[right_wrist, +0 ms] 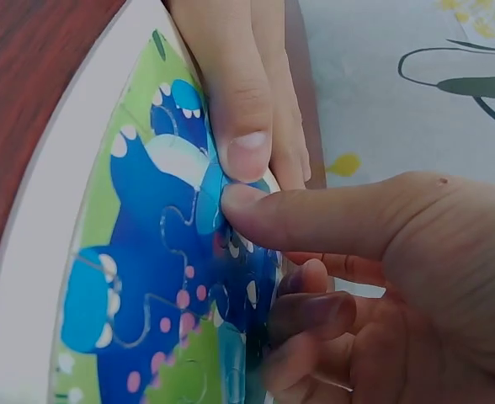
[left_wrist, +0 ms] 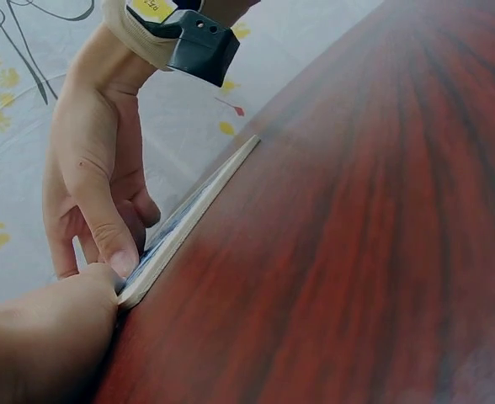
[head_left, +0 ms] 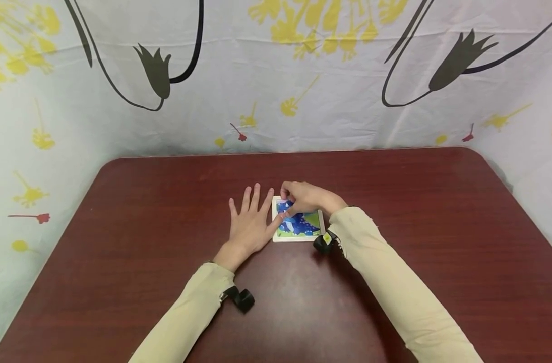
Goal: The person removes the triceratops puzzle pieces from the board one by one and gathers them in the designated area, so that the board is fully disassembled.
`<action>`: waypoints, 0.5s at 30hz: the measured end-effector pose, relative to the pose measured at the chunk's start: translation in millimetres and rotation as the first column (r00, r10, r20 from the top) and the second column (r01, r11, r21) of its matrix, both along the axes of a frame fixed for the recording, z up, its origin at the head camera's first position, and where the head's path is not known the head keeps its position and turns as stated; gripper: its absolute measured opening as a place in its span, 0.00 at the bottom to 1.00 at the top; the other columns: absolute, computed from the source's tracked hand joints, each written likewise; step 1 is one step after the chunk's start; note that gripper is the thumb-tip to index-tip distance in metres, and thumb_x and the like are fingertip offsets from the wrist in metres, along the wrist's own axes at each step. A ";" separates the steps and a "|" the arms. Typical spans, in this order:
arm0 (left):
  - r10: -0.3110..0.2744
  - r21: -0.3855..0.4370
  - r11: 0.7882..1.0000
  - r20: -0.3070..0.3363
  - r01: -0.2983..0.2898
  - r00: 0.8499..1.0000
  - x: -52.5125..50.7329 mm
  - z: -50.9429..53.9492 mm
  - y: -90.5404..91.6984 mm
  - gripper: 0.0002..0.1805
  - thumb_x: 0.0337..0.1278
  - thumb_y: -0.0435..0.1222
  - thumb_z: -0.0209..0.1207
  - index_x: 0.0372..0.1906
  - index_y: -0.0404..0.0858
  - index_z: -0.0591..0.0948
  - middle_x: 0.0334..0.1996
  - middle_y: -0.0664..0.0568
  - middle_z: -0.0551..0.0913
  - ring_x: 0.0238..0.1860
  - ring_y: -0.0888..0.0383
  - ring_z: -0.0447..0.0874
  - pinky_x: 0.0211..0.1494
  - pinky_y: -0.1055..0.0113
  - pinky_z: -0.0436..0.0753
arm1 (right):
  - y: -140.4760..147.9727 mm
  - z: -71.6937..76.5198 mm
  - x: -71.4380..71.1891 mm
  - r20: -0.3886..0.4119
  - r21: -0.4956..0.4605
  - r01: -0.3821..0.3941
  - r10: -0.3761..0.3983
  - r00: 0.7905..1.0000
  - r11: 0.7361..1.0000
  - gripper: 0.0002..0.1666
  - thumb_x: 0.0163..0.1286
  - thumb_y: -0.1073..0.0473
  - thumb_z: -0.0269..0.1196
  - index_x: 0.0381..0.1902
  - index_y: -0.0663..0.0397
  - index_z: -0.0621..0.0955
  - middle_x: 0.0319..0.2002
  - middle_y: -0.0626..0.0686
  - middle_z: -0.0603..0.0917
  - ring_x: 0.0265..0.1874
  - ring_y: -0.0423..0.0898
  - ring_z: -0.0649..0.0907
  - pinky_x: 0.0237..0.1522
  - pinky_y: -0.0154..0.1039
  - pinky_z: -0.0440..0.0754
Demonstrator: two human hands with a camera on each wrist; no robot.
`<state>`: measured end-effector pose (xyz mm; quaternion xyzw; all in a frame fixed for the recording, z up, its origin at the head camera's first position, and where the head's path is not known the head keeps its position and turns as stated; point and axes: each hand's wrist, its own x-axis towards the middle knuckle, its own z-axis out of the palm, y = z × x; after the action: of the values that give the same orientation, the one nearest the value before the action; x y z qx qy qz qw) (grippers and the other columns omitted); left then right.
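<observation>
A jigsaw puzzle [head_left: 298, 229] with a blue dinosaur on green lies in a pale tray [right_wrist: 29, 278] on the table. My left hand [head_left: 250, 225] rests on the table at its left side, fingers spread, the thumb on the puzzle's left part. Over the upper part of the puzzle is my right hand [head_left: 304, 196], its thumb pressing the picture beside the left thumb. In the right wrist view, the right fingers [right_wrist: 315, 311] curl loosely near the puzzle, apart from the thumb, and no loose piece shows between them. The pieces in view sit joined together.
The dark red wooden table [head_left: 167, 201] has rounded far corners. A white cloth [head_left: 266, 75] with flower prints hangs behind it and at both sides. Each wrist carries a small black camera [head_left: 244, 301] on a band.
</observation>
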<state>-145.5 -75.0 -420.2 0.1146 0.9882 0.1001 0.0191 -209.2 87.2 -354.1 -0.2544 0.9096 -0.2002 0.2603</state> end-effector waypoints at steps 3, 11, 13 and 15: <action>0.004 0.004 1.000 -0.006 -0.004 1.000 -1.8 0.8 0.1 0.40 0.61 0.66 0.29 0.74 0.53 0.46 0.74 0.48 0.39 0.72 0.48 0.30 0.64 0.37 0.33 | -0.7 3.0 -1.3 -0.001 0.012 -0.010 0.011 1.000 1.000 0.20 0.58 0.60 0.68 0.42 0.59 0.70 0.33 0.54 0.72 0.31 0.47 0.71 0.35 0.39 0.68; 0.005 0.021 1.000 0.005 -0.005 1.000 -2.0 -0.2 0.2 0.40 0.61 0.67 0.29 0.74 0.54 0.46 0.74 0.49 0.39 0.72 0.49 0.30 0.64 0.38 0.32 | -1.5 4.7 1.2 0.001 0.036 -0.087 0.087 0.996 0.996 0.12 0.61 0.61 0.65 0.37 0.59 0.73 0.31 0.52 0.73 0.31 0.47 0.72 0.37 0.39 0.69; 0.005 0.019 1.000 0.009 -0.005 1.000 -1.3 -0.5 0.2 0.40 0.60 0.67 0.29 0.74 0.54 0.46 0.74 0.49 0.39 0.72 0.49 0.29 0.64 0.38 0.32 | -0.9 3.8 3.2 -0.001 0.037 -0.078 0.078 0.997 0.996 0.11 0.62 0.61 0.64 0.37 0.59 0.73 0.32 0.53 0.74 0.32 0.47 0.73 0.39 0.39 0.70; 0.007 0.018 1.000 0.012 -0.007 1.000 -0.8 -0.6 0.1 0.40 0.60 0.67 0.29 0.74 0.54 0.46 0.74 0.49 0.38 0.72 0.49 0.29 0.64 0.38 0.32 | -0.1 2.7 5.1 -0.002 0.026 -0.028 0.028 1.000 0.999 0.15 0.61 0.60 0.65 0.41 0.59 0.72 0.34 0.54 0.74 0.34 0.48 0.73 0.40 0.41 0.71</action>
<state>-146.3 -74.9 -420.9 0.1108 0.9875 0.1095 0.0238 -204.1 87.1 -351.4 -0.2641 0.9087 -0.1846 0.2653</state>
